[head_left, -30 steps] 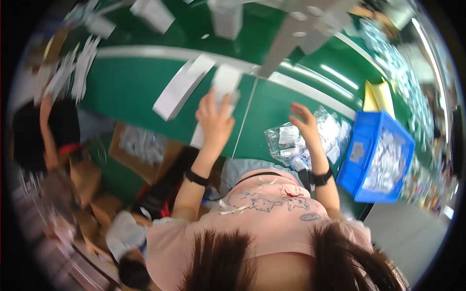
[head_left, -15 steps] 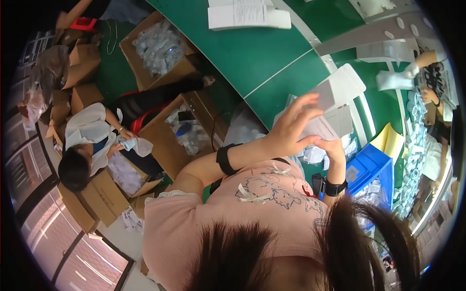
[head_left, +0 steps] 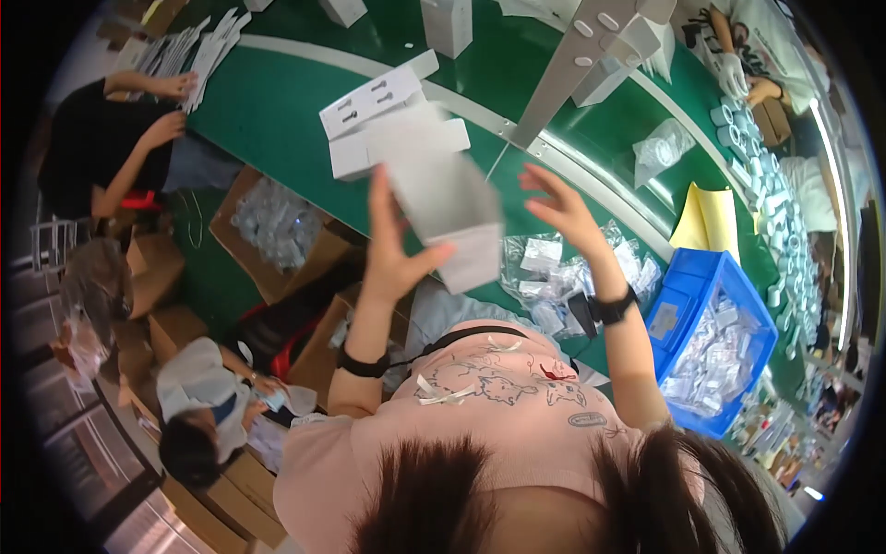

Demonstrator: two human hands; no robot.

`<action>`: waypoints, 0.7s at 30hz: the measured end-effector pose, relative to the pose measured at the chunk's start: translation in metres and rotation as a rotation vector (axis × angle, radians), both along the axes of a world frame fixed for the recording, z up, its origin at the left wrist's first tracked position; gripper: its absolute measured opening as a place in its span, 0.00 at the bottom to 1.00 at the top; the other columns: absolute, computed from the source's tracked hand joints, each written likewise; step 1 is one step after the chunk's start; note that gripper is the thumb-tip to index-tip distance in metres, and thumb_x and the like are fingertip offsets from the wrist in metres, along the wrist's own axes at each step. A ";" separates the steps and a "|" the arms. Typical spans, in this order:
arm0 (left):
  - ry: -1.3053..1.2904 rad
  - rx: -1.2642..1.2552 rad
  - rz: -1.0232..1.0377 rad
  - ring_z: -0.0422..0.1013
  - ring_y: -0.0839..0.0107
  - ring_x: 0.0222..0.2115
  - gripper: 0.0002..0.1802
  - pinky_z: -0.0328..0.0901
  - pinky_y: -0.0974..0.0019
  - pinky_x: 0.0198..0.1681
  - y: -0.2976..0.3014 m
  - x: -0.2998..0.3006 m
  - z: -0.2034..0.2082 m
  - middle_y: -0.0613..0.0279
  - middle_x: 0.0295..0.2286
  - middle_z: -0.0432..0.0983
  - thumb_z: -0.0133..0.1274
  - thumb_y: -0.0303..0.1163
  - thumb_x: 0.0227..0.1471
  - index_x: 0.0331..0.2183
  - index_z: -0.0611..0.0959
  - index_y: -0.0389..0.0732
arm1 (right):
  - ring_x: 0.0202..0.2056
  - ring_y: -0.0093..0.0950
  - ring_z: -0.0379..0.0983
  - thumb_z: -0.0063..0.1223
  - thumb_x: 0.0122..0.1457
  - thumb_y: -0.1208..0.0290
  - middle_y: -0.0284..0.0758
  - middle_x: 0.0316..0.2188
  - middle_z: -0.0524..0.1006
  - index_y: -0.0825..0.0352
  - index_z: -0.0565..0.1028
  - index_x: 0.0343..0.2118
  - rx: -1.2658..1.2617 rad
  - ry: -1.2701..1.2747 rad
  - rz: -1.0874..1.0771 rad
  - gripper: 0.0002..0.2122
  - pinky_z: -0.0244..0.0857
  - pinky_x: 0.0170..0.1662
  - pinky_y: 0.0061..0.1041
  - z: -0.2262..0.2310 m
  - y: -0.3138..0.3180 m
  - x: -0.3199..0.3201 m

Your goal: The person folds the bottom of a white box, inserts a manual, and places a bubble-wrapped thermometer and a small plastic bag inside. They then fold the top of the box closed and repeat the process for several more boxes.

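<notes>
My left hand (head_left: 395, 247) grips an open white carton (head_left: 469, 257) by its near left side, thumb across the near panel. The carton tilts above the green table (head_left: 268, 102), and its far flap is smeared by motion. To its right, my right hand (head_left: 565, 210) is apart from it, with fingers spread and nothing in them. Just beyond the carton lie flat white cartons (head_left: 355, 152) with small dark prints. Below my right hand, small clear packets (head_left: 543, 257) lie in a loose pile on the table.
A blue bin (head_left: 669, 319) full of clear packets stands at my right, with a yellow sheet (head_left: 706, 217) behind it. A metal post (head_left: 568, 69) rises ahead. Co-workers sit at the left and far right. Cardboard boxes (head_left: 152, 258) crowd the floor at left.
My view has swung to the left. My right hand has come off the white carton and opened beside it, while my left hand now holds the carton with its opening showing.
</notes>
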State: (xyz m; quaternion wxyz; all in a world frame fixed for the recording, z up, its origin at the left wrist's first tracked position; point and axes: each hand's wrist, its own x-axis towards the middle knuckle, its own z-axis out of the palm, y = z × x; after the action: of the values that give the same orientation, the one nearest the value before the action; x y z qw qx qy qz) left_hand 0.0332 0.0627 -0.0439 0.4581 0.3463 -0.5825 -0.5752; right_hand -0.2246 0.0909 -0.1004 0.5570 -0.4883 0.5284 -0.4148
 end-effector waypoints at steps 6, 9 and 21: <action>-0.287 -0.205 -0.005 0.56 0.64 0.48 0.49 0.55 0.61 0.50 -0.073 0.087 0.011 0.57 0.49 0.52 0.62 0.29 0.31 0.54 0.52 0.41 | 0.45 0.39 0.64 0.58 0.41 0.70 0.42 0.44 0.67 0.66 0.63 0.49 -0.643 0.725 0.014 0.29 0.59 0.48 0.32 -0.052 -0.107 0.087; -0.245 -0.201 0.028 0.55 0.65 0.48 0.49 0.54 0.62 0.50 -0.094 0.087 0.007 0.57 0.48 0.52 0.64 0.31 0.30 0.52 0.54 0.42 | 0.47 0.39 0.62 0.59 0.39 0.70 0.43 0.45 0.66 0.63 0.62 0.50 -0.486 0.892 0.075 0.31 0.56 0.50 0.34 -0.060 -0.130 0.116; -0.134 0.018 -0.475 0.55 0.63 0.47 0.47 0.54 0.62 0.50 -0.120 0.006 -0.023 0.57 0.44 0.52 0.67 0.35 0.27 0.48 0.59 0.45 | 0.27 0.37 0.73 0.46 0.46 0.69 0.45 0.25 0.75 0.68 0.76 0.30 0.057 0.675 -0.534 0.11 0.66 0.33 0.32 -0.060 -0.038 -0.078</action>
State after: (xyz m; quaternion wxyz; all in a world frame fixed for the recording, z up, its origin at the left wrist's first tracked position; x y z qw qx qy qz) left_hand 0.0395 -0.0578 -0.0673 0.2673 0.2410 -0.6716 -0.6476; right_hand -0.3024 0.0532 -0.1602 0.2392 -0.4273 0.8001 -0.3464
